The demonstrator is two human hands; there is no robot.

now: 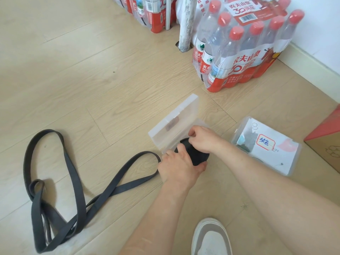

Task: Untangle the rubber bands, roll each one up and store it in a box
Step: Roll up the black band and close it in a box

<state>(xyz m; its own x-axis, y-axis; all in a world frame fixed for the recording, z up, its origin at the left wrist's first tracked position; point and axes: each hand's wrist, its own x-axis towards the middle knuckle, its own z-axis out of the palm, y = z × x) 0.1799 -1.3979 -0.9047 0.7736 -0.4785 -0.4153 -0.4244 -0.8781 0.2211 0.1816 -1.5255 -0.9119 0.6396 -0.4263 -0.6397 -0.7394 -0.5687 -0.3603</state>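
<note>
**Q:** Head view. Where is the task's thing, and what are the hands doing?

**Me:** The rolled band (197, 155) sits between my two hands, at the mouth of the open clear box (173, 124) on the floor (92, 80). My left hand (177, 167) is curled round the roll from the near side. My right hand (202, 138) pinches its far top edge. Both are clamped on the roll.

**Q:** Which relation does the next move turn on?

**Me:** The box tray lies just beyond and left of the roll, touching it or nearly so, and the raised lid stands behind the tray. The roll's long axis runs far-left to near-right, which looks crosswise to the lid's long edge. My judgement is that it needs turning or pressing flat to seat. The right hand is nearer the tray interior, and the left steadies from below.

**Q:** Anything left to do?

**Me:** A long loose band (75, 181) lies in crossed loops toward the floor's near-left. One loop end reaches my left hand. I cannot tell whether it joins the roll.

**Q:** Surroundings?

**Me:** A closed labelled box (272, 150) is just right of my right forearm. A pack of water bottles (239, 52) stands by the far-right wall edge. My shoe (211, 238) is at the near edge.

**Q:** Risk?

**Me:** The roll may spring open if I loosen my hold.
</note>
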